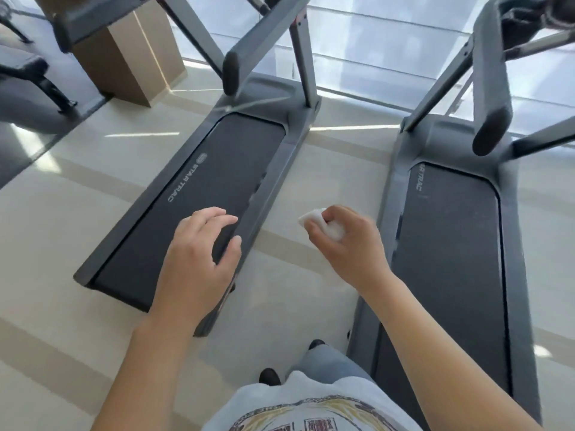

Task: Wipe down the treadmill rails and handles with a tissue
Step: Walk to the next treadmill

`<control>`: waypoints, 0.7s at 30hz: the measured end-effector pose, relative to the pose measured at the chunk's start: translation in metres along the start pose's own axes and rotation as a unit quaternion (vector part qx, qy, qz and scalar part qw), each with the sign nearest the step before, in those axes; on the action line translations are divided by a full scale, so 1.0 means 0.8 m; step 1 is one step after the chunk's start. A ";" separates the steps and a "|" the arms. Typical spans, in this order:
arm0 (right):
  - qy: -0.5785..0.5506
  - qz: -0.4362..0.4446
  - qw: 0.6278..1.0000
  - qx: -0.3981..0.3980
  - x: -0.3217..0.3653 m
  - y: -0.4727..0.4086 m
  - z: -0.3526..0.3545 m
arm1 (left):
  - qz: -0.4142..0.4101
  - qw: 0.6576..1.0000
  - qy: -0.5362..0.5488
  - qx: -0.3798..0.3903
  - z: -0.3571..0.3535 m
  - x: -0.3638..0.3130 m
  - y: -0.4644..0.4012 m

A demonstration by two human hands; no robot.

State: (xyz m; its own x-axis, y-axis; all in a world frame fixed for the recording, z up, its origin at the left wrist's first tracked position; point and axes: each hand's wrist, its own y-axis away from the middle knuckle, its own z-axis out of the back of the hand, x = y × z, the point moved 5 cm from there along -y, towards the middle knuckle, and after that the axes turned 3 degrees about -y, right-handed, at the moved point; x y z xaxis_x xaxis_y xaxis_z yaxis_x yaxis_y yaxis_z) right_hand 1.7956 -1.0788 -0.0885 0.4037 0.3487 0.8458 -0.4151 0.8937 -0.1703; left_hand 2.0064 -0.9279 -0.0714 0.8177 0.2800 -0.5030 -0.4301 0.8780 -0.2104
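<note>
I stand in the aisle between two grey treadmills. The left treadmill [280, 169] has a black belt and a grey handrail [249, 48] ending in a dark grip. The right treadmill [510, 275] has its own handrail [488, 88] with a dark rounded end. A crumpled white tissue [314, 217] is pinched in my right hand [351, 244], held in the air over the floor between the machines, touching neither. My left hand [199, 259] hovers with its fingers spread above the left treadmill's belt and side rail, holding nothing.
A tan pillar [130, 63] stands at the back left beside a third machine [28, 76] on dark flooring. Windows run behind the treadmills. The pale floor [336, 169] between the two machines is a narrow aisle; my legs and shoes [314, 346] are in it.
</note>
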 end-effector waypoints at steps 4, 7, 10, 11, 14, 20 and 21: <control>-0.001 -0.020 0.999 -0.043 -0.033 -0.034 0.032 | -0.038 0.999 0.007 0.030 -0.038 -0.021 -0.063; -0.001 -0.028 0.998 -0.064 -0.061 -0.071 0.057 | -0.058 0.997 0.013 0.040 -0.069 -0.045 -0.114; 0.001 -0.026 0.996 -0.084 -0.089 -0.119 0.092 | -0.076 0.996 0.017 0.046 -0.103 -0.079 -0.172; 0.001 -0.025 0.996 -0.091 -0.098 -0.138 0.106 | -0.084 0.995 0.018 0.046 -0.115 -0.093 -0.193; 0.007 -0.023 0.993 -0.115 -0.127 -0.192 0.156 | -0.106 0.993 0.023 0.051 -0.150 -0.142 -0.251; 0.014 -0.023 0.989 -0.148 -0.183 -0.273 0.240 | -0.139 0.987 0.028 0.071 -0.215 -0.232 -0.341; 0.014 -0.025 0.988 -0.154 -0.193 -0.282 0.252 | -0.142 0.987 0.029 0.075 -0.225 -0.245 -0.352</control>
State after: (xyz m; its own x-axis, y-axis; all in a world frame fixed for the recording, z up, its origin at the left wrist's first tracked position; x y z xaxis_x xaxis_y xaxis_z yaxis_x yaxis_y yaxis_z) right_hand 1.6629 -1.3910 -0.0787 0.4409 0.3061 0.8437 -0.1290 0.9519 -0.2780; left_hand 1.8985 -1.3001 -0.0648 0.8719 -0.0048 -0.4896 -0.1214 0.9666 -0.2257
